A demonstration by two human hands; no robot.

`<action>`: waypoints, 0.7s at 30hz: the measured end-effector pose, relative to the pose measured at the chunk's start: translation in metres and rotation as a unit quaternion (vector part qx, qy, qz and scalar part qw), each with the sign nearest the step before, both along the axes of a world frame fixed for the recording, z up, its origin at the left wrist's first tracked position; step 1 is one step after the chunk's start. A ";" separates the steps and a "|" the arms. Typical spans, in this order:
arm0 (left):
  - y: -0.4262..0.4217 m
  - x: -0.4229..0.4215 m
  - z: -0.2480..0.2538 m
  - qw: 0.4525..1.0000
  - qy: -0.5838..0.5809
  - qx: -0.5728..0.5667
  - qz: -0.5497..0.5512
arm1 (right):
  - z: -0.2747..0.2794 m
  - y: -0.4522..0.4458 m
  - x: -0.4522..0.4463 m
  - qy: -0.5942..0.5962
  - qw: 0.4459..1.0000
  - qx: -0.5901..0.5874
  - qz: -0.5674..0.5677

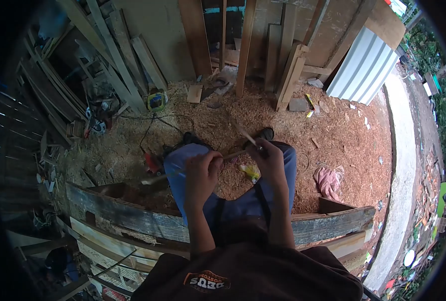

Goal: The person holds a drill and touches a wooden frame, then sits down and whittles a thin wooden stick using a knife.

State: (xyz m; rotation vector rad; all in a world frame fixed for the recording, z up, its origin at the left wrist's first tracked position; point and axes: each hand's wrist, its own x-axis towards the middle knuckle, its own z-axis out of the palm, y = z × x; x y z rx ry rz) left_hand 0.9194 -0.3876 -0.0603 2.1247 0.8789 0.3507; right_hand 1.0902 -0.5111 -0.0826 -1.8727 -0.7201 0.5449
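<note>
My left hand (203, 173) is closed around a thin wooden strip (231, 156) above my left knee. The strip runs from the lower left, across my thigh, toward my other hand. My right hand (268, 158) pinches a slim, light-coloured stick (245, 134) that points up and to the left. Its exact kind is too small to tell. The two hands are close together over my lap, and the strip's right end comes near my right fingers. Whether it touches them I cannot tell.
I sit on a dark wooden beam (127, 213). Wood shavings (208, 118) cover the floor. A red tool (153, 163) with a cord lies by my left leg, and a pink cloth (328, 183) at the right. Boards (288, 75) and a corrugated sheet (364, 65) lean ahead.
</note>
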 end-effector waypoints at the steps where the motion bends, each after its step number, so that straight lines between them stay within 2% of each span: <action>1: -0.004 -0.001 -0.002 0.997 0.024 0.073 0.019 | 0.005 -0.002 0.001 0.003 0.999 -0.029 0.023; 2: -0.007 0.000 -0.002 0.987 0.048 0.146 0.037 | 0.012 -0.005 0.003 0.007 0.997 -0.058 0.046; 3: -0.009 0.003 -0.002 0.981 0.056 0.172 0.062 | 0.017 -0.007 0.004 0.010 0.994 -0.087 0.069; 5: -0.013 0.010 -0.001 0.965 0.072 0.225 0.113 | 0.013 -0.010 0.005 0.068 0.990 -0.057 0.111; 8: -0.019 0.020 -0.005 0.946 -0.033 0.272 0.176 | -0.007 -0.007 0.000 0.163 0.980 0.036 0.113; 11: -0.021 0.037 -0.011 0.927 -0.241 0.172 0.231 | -0.009 0.004 -0.010 0.251 0.959 0.122 0.048; 13: -0.025 0.038 -0.015 0.938 -0.293 -0.025 0.185 | -0.008 0.009 -0.015 0.299 0.941 0.160 0.022; 14: -0.027 0.038 -0.016 0.928 -0.314 -0.124 0.158 | -0.008 0.011 -0.018 0.320 0.931 0.173 0.024; 17: -0.035 0.047 -0.015 0.871 -0.348 -0.318 0.137 | -0.011 0.015 -0.023 0.356 0.911 0.205 0.046; 21: -0.039 0.048 -0.012 0.866 -0.335 -0.349 0.127 | -0.008 0.018 -0.030 0.368 0.907 0.193 0.063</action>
